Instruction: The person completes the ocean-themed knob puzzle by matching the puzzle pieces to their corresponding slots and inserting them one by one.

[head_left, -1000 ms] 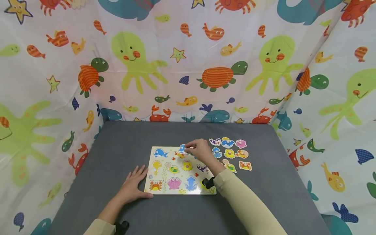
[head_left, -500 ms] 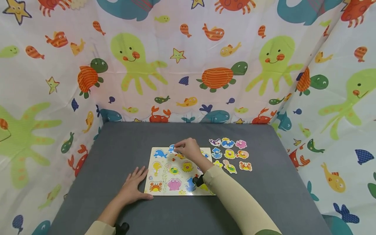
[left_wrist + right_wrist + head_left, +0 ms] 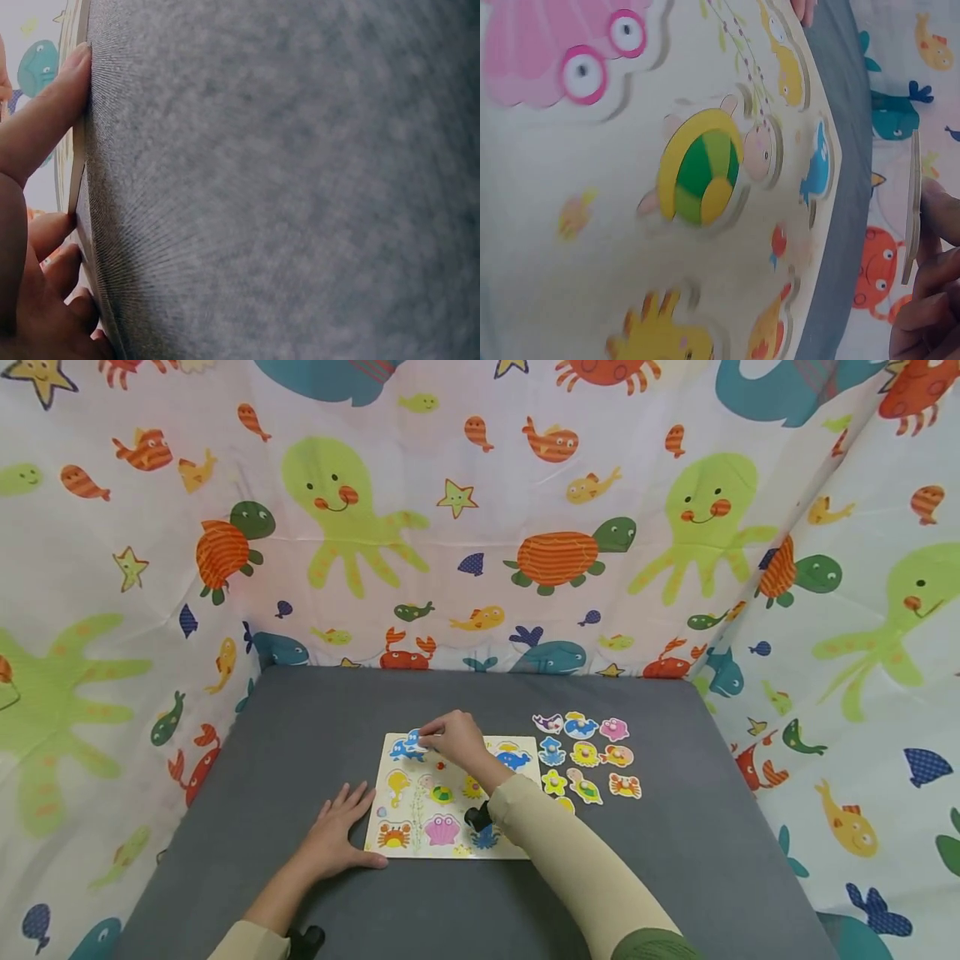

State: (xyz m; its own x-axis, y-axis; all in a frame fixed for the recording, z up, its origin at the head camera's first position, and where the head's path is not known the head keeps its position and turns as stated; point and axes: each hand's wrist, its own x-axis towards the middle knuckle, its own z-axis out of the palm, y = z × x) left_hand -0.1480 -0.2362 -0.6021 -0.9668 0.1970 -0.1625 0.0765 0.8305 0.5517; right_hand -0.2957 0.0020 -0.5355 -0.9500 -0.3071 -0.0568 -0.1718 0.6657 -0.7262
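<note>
My right hand [image 3: 456, 742] pinches a small blue-and-white wooden puzzle piece [image 3: 415, 741] above the upper left of the puzzle board [image 3: 427, 853]. In the right wrist view the piece [image 3: 913, 210] shows edge-on, held up off the board between thumb and fingers. Nearby on the board is a blue dolphin-shaped recess [image 3: 819, 161]. My left hand [image 3: 339, 831] lies at the board's left side, fingers spread along the edge and thumb at the lower left corner. The left wrist view shows the thumb [image 3: 56, 109] touching the board's edge.
Several knobbed sea-animal pieces stand right of the board, among them a crab [image 3: 625, 785], a turtle [image 3: 585, 787] and a pink piece [image 3: 613, 729]. The grey table [image 3: 330, 710] ends at a curtain [image 3: 450, 560] printed with sea animals. My right forearm covers the board's lower right.
My right hand has carried the blue piece leftward along the board's top edge to the dolphin recess. My left hand stays at the board's left edge.
</note>
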